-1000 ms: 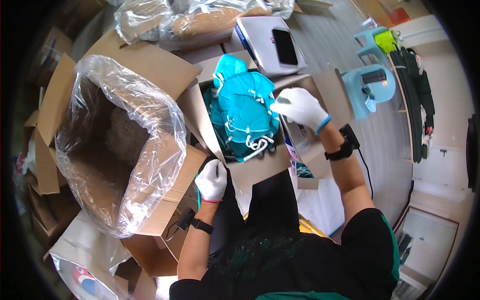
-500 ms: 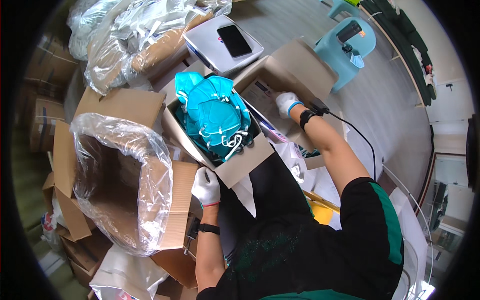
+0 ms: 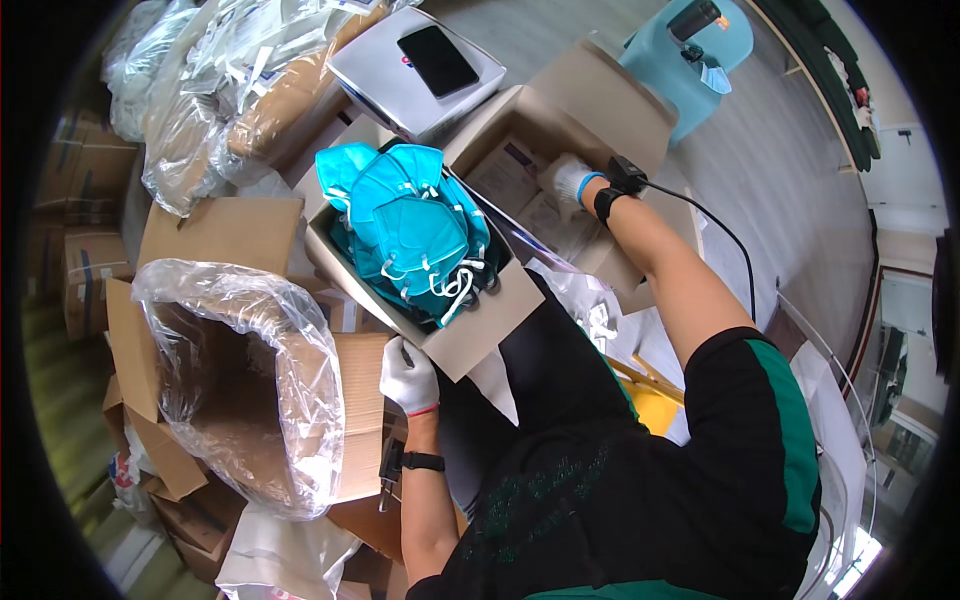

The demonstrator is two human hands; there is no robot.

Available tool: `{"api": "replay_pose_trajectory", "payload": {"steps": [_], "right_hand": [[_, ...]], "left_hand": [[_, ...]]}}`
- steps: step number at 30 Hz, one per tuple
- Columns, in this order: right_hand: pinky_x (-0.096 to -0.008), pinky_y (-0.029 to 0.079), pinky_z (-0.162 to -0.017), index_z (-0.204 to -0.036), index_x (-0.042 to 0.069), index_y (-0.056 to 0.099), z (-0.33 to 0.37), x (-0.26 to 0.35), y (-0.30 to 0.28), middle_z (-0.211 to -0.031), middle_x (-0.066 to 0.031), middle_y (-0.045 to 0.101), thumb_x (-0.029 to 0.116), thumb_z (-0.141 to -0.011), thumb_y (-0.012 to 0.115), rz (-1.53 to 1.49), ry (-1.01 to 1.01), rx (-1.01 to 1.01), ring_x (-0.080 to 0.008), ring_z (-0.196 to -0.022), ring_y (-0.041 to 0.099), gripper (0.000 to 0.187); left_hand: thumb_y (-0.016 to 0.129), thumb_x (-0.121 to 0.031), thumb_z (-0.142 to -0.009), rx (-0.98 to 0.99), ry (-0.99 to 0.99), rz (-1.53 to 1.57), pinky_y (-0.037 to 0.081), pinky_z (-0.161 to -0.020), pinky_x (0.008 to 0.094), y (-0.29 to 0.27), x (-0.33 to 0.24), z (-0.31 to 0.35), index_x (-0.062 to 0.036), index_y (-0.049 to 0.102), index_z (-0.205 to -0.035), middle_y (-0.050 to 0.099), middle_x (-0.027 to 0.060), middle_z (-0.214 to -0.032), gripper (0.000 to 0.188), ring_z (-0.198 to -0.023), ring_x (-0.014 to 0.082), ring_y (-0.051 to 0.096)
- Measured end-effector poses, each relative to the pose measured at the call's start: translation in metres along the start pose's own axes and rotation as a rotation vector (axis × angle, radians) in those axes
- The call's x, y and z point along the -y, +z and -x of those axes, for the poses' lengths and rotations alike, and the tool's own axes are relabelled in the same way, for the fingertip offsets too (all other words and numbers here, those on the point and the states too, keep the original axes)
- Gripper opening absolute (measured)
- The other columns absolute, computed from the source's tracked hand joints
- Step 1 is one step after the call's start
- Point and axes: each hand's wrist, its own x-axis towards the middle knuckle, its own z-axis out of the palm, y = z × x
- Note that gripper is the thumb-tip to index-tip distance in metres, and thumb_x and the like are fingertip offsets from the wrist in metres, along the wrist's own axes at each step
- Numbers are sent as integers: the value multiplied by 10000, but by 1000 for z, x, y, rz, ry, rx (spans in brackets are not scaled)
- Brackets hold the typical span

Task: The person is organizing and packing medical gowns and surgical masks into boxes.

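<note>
A cardboard box [image 3: 480, 325] heaped with teal face masks [image 3: 412, 225] with white straps sits in front of me. My left hand [image 3: 410, 378], in a white glove, is closed at this box's near left corner, its fingers curled against the edge. To the right stands a second open cardboard box [image 3: 570, 110]. My right hand [image 3: 567, 180], gloved too, reaches inside it, above clear plastic packs [image 3: 560, 228] and beside a flat printed packet [image 3: 508, 170]. Its fingertips point down and away, so I cannot tell whether they grip anything.
At left stands a large carton lined with clear plastic [image 3: 315, 400]. A phone [image 3: 438, 60] lies on a white box [image 3: 350, 75] behind the masks. A black device with a cable [image 3: 628, 175] hangs at the right box's edge. A blue stool [image 3: 655, 65] stands at far right.
My right hand has moved slightly deeper into the right box, its fingers curling down. My left hand stays at the mask box's corner. The whole view has shifted a little.
</note>
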Motion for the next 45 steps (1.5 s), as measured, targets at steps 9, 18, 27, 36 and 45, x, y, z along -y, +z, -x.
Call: {"api": "replay_pose_trajectory", "payload": {"steps": [9, 18, 27, 36, 45], "right_hand": [[-466, 554, -822, -984, 58, 769, 48, -7, -33, -987, -185, 739, 166, -734, 752, 222, -136, -76, -345, -977, 715, 272], [-406, 527, -645, -884, 48, 660, 211, -41, -83, -803, -115, 657, 125, -818, 636, 178, -65, -926, -294, -748, 673, 104], [-388, 514, -638, -841, 101, 546, 294, 14, -45, -858, -88, 655, 46, -811, 661, -156, -458, -1438, -269, -734, 649, 131], [-394, 548, -760, -988, 54, 634, 334, 44, -9, -908, -148, 669, 90, -658, 810, -868, -554, -470, -347, -835, 669, 375], [-389, 545, -768, -1018, 56, 672, 317, 68, 58, -918, -161, 696, 284, -663, 840, -795, -398, -113, -314, -871, 690, 454]], "left_hand": [[624, -35, -891, 4, 42, 9, 482, -563, 360, 4, -10, -6, -28, 662, -886, 626, 121, -711, 39, -589, 264, 613], [661, -57, -893, 29, -43, 147, 494, -624, 322, -1, -10, 4, -24, 665, -985, 633, 83, -746, 98, -631, 184, 598], [960, -142, -525, 147, 329, 413, 388, -1116, 427, -83, -178, -15, -16, 318, -1500, 487, 191, -1430, 1174, -1318, 351, 476], [848, 28, -677, 540, 191, 890, 471, -1044, 377, -90, -169, 23, -18, 228, -1541, 506, 167, -1389, 1065, -1211, 252, 564], [706, -1, -858, 553, -385, 987, 503, -882, 276, -41, -106, 103, 30, 702, -1002, 692, 69, -1034, 147, -950, 127, 639]]}}
